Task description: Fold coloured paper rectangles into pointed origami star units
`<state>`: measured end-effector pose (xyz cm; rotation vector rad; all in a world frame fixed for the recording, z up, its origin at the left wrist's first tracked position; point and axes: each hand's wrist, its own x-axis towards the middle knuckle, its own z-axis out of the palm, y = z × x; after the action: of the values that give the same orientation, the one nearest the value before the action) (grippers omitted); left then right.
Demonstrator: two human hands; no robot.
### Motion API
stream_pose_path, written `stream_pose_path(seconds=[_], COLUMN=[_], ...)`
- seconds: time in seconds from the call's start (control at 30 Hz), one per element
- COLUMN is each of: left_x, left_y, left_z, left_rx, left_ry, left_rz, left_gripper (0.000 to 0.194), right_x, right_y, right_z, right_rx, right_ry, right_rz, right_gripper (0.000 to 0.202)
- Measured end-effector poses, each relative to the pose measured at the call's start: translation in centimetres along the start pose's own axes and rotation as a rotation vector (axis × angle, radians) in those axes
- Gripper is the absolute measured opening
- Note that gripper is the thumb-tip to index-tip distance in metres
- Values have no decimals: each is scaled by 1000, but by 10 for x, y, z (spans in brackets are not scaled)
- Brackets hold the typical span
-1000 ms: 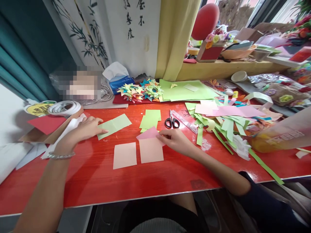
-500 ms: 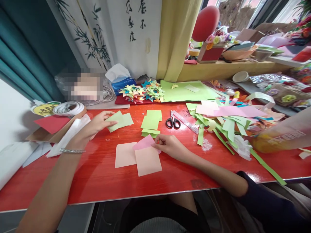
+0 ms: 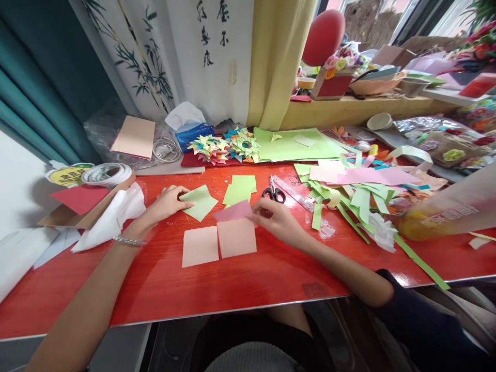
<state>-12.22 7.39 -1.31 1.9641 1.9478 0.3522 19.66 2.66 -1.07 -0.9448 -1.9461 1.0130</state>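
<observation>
My left hand (image 3: 167, 203) pinches the left corner of light green paper squares (image 3: 199, 201) that overlap above the red table (image 3: 155, 289). Between the fingertips of my right hand (image 3: 273, 217) is the edge of a pink paper (image 3: 233, 213), slightly blurred. Just below it lies a peach square (image 3: 237, 237), and a second peach square (image 3: 200, 246) rests to its left. Brighter green squares (image 3: 239, 189) lie behind the pink paper. Black-handled scissors (image 3: 274, 193) are just beyond my right hand, beside a clear ruler (image 3: 294, 194).
Green and pink paper strips (image 3: 364, 199) are heaped at the right, near a translucent bag (image 3: 445, 206). Folded paper star wreaths (image 3: 209, 149) and large green sheets (image 3: 298, 144) line the back. A tape roll (image 3: 106, 174) sits at the left.
The pink paper has moved up off the peach squares with my right hand, and the right peach square lies straighter. My left hand has shifted the light green papers slightly right, closer together.
</observation>
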Motion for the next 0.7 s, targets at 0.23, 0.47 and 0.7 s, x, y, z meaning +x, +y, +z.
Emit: stream_pose_path(seconds=[0.23, 0.47, 0.7], left_x=[-13, -34, -45], left_y=[28, 74, 81], left_z=[3, 13, 24], left_rx=[-859, -1218, -1066], left_ry=[68, 40, 7], left_rz=[43, 162, 59], left_gripper=[64, 66, 29], right_x=[12, 12, 10], right_y=[14, 19, 13], right_z=[-20, -10, -4], right_rx=[292, 416, 484], right_ry=[138, 234, 187], right_rz=[192, 183, 175], right_gripper=[24, 24, 21])
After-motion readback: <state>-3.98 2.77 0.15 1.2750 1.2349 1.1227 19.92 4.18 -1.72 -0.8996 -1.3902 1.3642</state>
